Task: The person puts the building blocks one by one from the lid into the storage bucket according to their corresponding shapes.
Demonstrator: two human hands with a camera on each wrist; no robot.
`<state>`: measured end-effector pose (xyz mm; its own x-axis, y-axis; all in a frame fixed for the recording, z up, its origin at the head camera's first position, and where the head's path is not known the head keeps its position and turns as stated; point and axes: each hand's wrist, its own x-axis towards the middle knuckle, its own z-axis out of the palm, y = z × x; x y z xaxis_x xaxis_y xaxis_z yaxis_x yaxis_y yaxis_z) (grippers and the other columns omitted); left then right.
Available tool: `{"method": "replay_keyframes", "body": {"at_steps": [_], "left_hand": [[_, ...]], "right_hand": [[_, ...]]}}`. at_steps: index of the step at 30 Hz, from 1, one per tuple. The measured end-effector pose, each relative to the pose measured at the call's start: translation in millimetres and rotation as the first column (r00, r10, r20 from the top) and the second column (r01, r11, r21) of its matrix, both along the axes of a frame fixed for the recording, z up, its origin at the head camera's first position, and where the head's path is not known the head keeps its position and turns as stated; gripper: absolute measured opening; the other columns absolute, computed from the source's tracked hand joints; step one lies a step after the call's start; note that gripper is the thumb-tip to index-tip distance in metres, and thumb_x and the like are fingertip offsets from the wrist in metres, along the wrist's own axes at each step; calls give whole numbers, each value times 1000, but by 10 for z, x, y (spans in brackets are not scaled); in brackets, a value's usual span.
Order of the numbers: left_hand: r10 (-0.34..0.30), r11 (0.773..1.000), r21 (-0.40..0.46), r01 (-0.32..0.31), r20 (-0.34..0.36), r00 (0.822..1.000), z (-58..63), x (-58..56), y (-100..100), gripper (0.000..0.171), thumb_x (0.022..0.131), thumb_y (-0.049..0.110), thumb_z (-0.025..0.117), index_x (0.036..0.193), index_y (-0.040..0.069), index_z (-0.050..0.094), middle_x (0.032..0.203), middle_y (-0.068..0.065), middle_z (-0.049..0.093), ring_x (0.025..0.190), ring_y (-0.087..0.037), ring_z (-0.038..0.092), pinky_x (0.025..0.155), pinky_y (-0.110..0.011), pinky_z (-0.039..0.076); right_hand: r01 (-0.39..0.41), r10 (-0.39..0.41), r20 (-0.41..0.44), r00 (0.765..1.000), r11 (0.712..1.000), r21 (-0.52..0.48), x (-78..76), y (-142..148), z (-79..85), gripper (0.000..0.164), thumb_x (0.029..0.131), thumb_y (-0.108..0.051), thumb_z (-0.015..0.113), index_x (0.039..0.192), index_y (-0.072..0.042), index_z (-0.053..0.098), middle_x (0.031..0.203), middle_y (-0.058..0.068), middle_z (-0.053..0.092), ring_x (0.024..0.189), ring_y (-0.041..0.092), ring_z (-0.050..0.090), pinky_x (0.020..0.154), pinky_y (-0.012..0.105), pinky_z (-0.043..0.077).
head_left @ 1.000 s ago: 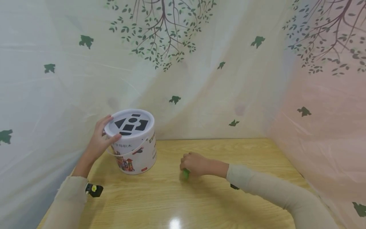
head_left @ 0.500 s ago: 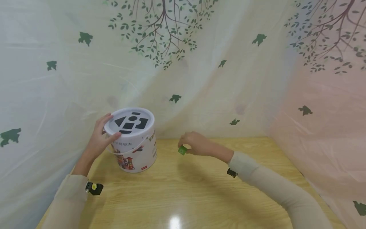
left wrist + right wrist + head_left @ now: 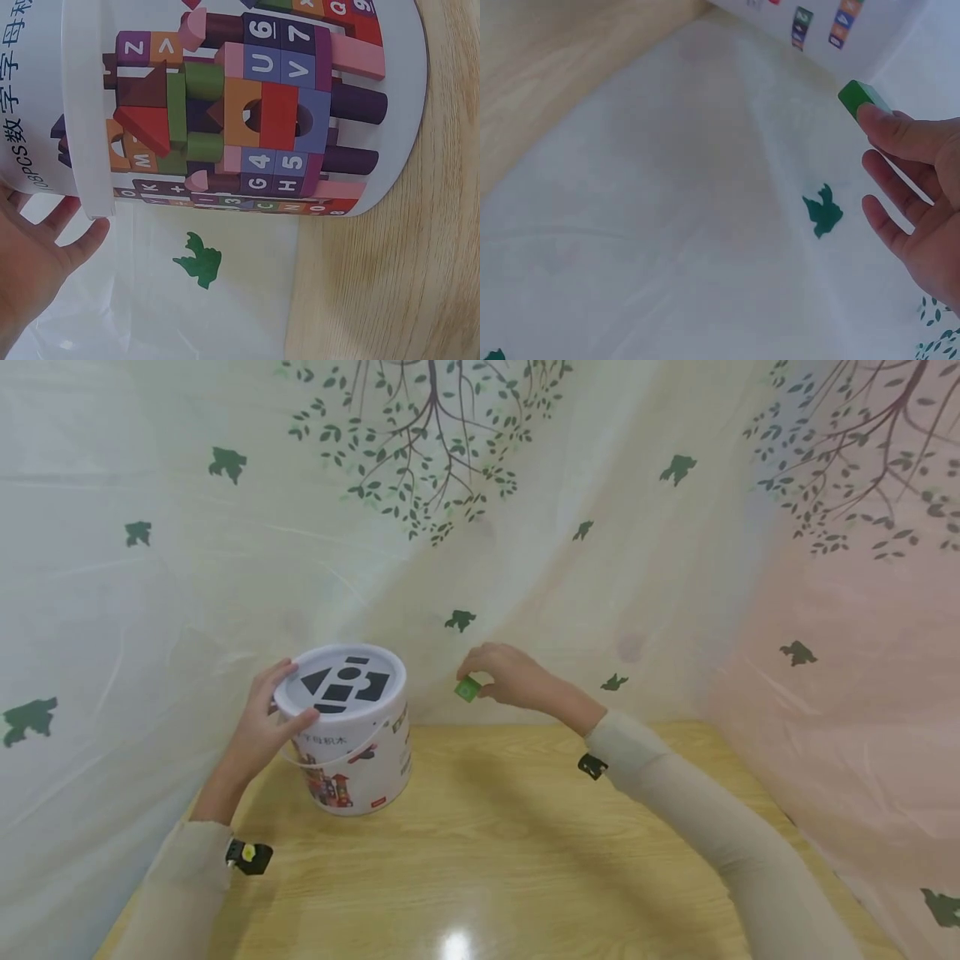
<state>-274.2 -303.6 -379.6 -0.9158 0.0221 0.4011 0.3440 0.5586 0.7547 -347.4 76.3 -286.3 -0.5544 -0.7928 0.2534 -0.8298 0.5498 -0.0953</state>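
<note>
A white bucket (image 3: pixel 360 777) stands upright at the table's left; its lid (image 3: pixel 311 687) has dark shaped holes, among them a triangle, a circle and a square. My left hand (image 3: pixel 258 727) holds the bucket at its lid rim, thumb on the near side and fingers on the far side. In the left wrist view, the bucket wall (image 3: pixel 225 112) carries printed pictures of lettered and numbered blocks. Between thumb and fingers, my right hand (image 3: pixel 517 675) pinches a small green block (image 3: pixel 468 689) above the table, right of the bucket. In the right wrist view, the block (image 3: pixel 859 99) has a plain green side.
The wooden table (image 3: pixel 480 860) runs back to a pale hanging sheet (image 3: pixel 525 577) printed with leaves and branches. A thin carrying handle (image 3: pixel 352 758) hangs across the bucket's front.
The right hand has lifted the green block from the table, raising it to about the height of the bucket's lid. The left hand and the bucket have stayed in place.
</note>
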Motion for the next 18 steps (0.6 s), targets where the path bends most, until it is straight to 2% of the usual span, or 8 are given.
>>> {"method": "replay_keyframes", "body": {"at_steps": [9,18], "left_hand": [[-3,1000,0,3,1,1000,-14,21,2,88,94,32,71,164,15,20,171,-14,6,149,-48,22,111,-78,28],[4,1000,5,-4,2,1000,-13,51,10,88,94,33,72,164,15,20,171,-14,7,150,-48,22,112,-78,28]], "right_hand": [[32,-32,21,999,999,-25,-204,-283,232,32,86,4,75,117,-5,74,122,8,73,119,24,65,106,36,54],[69,-65,59,996,995,-68,-304,-606,336,32,91,1,72,122,-8,72,126,5,72,119,21,63,107,32,52]]}}
